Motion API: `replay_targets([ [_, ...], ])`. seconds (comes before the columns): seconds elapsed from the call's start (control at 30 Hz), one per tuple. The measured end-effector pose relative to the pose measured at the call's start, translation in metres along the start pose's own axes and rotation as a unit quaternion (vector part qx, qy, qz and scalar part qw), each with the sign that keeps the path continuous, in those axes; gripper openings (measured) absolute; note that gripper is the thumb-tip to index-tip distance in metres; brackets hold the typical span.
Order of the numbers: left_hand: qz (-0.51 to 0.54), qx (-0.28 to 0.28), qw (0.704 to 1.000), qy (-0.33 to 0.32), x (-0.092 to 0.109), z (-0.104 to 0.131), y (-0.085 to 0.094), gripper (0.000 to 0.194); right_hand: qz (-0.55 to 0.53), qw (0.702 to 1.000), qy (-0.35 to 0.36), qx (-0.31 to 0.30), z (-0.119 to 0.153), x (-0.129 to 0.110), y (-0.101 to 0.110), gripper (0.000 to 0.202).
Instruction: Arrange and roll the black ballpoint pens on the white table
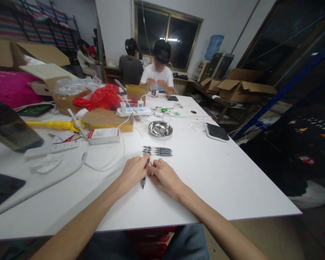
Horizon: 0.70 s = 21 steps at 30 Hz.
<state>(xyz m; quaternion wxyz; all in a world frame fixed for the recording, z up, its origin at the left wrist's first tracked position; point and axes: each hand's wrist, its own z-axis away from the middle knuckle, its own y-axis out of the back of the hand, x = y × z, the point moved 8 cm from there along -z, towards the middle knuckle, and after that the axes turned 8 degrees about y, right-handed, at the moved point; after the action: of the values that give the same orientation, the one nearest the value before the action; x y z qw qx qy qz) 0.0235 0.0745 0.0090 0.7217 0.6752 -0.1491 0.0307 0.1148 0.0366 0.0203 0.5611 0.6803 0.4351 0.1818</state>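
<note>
Both hands meet over the white table (222, 173). My left hand (135, 169) has its fingers closed round a dark pen (143, 182), whose tip sticks out below the hand, pointing toward me. Against it, my right hand (162, 175) is curled with fingertips pressed together; a thin grey piece (151, 163) shows between the hands, partly hidden by the fingers. Just beyond my fingertips lies a row of several dark pens (157, 151), side by side. Farther back stands a shiny metal bowl (160, 129) with small dark parts inside.
A white box (104, 135), a cardboard tray (108, 120), cables and a power strip (134, 111) crowd the left and back. On the right lies a black-topped device (216, 131). Across the table sits a person (158, 74) in a white shirt.
</note>
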Motion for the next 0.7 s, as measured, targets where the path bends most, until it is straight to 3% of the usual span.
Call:
replay_targets([
  [0.27, 0.005, 0.000, 1.000, -0.016, 0.002, 0.001, 0.000, 0.021, -0.051, 0.995, 0.080, 0.033, 0.000, 0.009, -0.005, 0.019],
  [0.4, 0.021, 0.000, 1.000, -0.019, 0.003, 0.001, 0.000, 0.019, -0.054, 0.994, 0.076, 0.063, 0.008, -0.001, 0.025, 0.019],
  [0.5, 0.040, 0.007, 0.999, -0.019, 0.003, 0.001, 0.001, 0.020, -0.064, 0.987, 0.022, 0.146, 0.043, -0.030, 0.042, 0.022],
  [0.57, 0.055, 0.013, 0.998, -0.021, 0.002, 0.001, 0.002, 0.021, -0.053, 0.988, 0.047, 0.140, 0.079, -0.066, 0.014, 0.021],
  [0.63, 0.068, 0.017, 0.997, -0.018, 0.001, -0.001, 0.003, 0.024, -0.014, 0.988, 0.120, 0.096, 0.119, -0.108, -0.044, 0.021],
  [0.67, 0.072, 0.018, 0.997, -0.015, 0.001, -0.001, 0.002, 0.025, 0.005, 0.993, 0.104, 0.062, 0.138, -0.116, -0.078, 0.023],
  [0.7, 0.075, 0.018, 0.997, -0.012, 0.000, -0.002, 0.002, 0.026, 0.023, 0.999, 0.036, 0.017, 0.154, -0.112, -0.114, 0.030],
])
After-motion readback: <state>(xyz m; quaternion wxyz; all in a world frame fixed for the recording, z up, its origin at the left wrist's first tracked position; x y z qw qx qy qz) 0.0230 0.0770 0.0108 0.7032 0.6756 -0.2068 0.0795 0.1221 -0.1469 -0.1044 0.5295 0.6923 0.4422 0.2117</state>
